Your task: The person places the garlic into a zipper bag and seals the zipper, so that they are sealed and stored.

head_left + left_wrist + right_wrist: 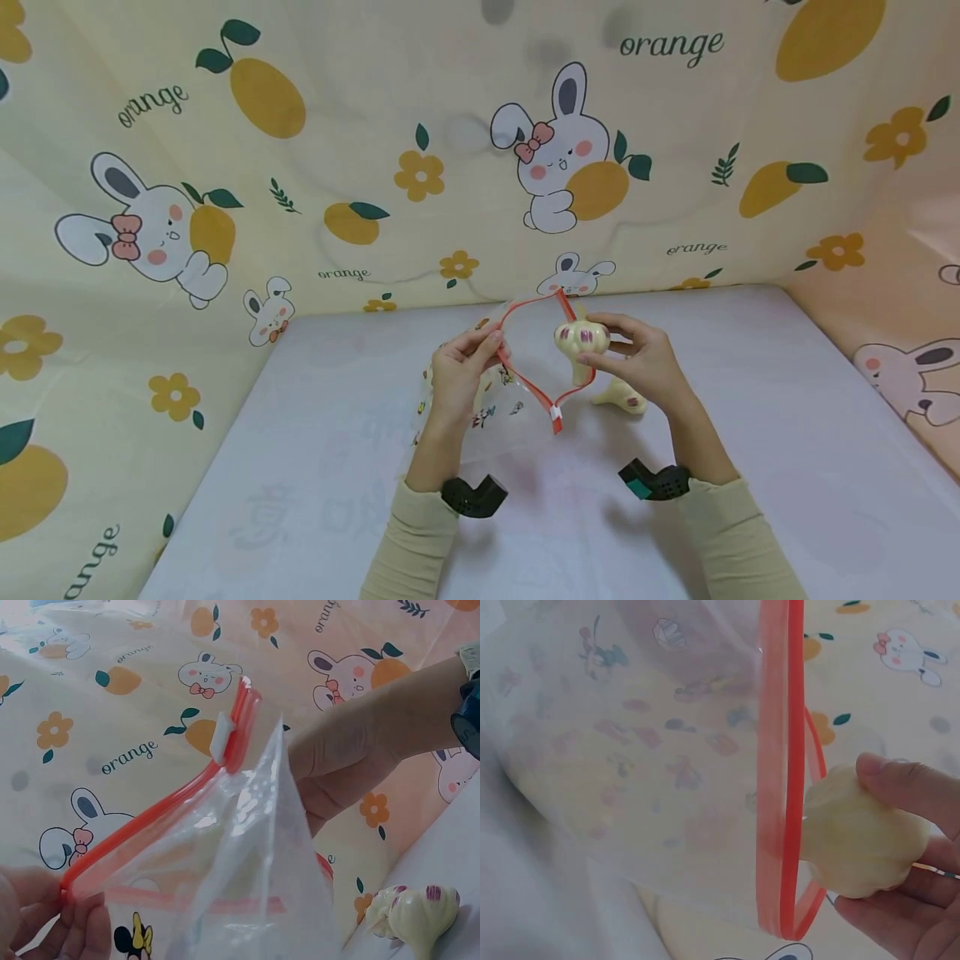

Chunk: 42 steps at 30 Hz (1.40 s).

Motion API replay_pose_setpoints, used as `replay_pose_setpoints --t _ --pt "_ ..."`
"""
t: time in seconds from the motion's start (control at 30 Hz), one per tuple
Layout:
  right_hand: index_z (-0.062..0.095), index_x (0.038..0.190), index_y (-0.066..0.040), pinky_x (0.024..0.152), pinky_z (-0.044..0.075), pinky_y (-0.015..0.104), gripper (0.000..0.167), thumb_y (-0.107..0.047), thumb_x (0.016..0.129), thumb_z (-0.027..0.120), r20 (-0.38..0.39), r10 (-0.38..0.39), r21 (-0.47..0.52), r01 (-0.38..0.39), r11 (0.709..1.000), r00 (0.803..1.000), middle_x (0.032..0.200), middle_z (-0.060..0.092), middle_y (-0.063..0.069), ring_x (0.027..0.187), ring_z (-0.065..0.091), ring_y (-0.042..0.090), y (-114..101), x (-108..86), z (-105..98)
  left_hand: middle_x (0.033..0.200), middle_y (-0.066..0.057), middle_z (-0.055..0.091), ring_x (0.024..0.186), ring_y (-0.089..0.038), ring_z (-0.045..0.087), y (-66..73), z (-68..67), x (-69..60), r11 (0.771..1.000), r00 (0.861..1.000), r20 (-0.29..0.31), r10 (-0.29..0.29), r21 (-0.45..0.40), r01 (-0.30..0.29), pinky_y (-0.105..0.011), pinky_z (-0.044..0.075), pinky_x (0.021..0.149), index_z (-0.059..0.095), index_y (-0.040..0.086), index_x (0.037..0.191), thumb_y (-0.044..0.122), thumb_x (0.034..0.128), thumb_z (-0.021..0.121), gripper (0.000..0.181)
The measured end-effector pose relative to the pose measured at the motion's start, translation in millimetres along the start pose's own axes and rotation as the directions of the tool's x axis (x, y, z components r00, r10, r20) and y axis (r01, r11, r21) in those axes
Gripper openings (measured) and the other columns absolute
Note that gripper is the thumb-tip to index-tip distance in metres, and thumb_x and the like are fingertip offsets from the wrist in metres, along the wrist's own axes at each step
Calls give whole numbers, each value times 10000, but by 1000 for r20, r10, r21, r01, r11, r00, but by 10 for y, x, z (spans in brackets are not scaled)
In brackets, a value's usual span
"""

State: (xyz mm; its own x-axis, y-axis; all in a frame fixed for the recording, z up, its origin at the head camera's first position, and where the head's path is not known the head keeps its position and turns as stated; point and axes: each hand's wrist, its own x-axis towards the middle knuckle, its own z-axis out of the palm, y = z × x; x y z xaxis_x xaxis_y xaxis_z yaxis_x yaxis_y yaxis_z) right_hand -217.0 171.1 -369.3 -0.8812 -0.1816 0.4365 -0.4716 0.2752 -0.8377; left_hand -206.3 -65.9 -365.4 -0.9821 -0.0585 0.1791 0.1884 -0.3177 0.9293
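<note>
My left hand (457, 371) pinches the red-edged rim of a clear zip bag (498, 417) printed with small cartoon figures. The bag's mouth gapes toward the right, and a white slider (223, 737) sits near one end of its red zip strip. In my right hand (647, 360), a cream garlic bulb (582, 337) with purple patches is held between thumb and fingers. The right wrist view shows this bulb right at the bag's opening, its far end just behind the red rim. Pale shapes show through the cloudy bag, but their kind is unclear.
Another garlic bulb (624, 397) lies on the white tabletop (315, 417), below my right hand. Behind the table hangs a cream cloth (450, 67) with rabbits and oranges. Each wrist carries a black camera.
</note>
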Motion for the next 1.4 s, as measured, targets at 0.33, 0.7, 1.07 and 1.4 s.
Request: replay_pose_setpoints --t 0.33,0.7,1.07,1.4 --pt "612 1224 -2 843 511 49 492 -64 770 792 55 76 -69 -72 995 996 1105 614 -107 978 550 -115 6 6 49 682 104 692 645 -23 652 4 1 -5 1000 1000 -2 -3 9 3 -164 590 697 622 -168 1116 5 906 620 272" --pt "597 1251 6 849 507 48 540 -65 757 804 89 102 -78 -95 992 991 1231 627 216 964 554 -142 -26 4 79 688 100 692 646 -21 649 15 2 -7 1000 1000 0 -5 0 5 -156 586 700 616 -173 1122 6 910 616 278" --pt "606 1240 20 880 556 146 529 -52 754 802 130 86 -57 -79 995 988 1237 635 222 963 558 -116 -64 -5 102 684 100 692 649 -25 651 -2 -6 8 1000 1000 3 3 6 -3 -164 590 701 620 -170 1118 7 909 618 274" --pt "601 1247 -1 910 572 355 524 -105 773 798 143 132 -111 -117 987 981 1261 639 204 969 609 -126 -46 -12 60 671 104 688 652 -26 654 11 -2 -8 1000 1000 -5 -2 4 2 -171 591 697 618 -170 1123 12 908 622 281"
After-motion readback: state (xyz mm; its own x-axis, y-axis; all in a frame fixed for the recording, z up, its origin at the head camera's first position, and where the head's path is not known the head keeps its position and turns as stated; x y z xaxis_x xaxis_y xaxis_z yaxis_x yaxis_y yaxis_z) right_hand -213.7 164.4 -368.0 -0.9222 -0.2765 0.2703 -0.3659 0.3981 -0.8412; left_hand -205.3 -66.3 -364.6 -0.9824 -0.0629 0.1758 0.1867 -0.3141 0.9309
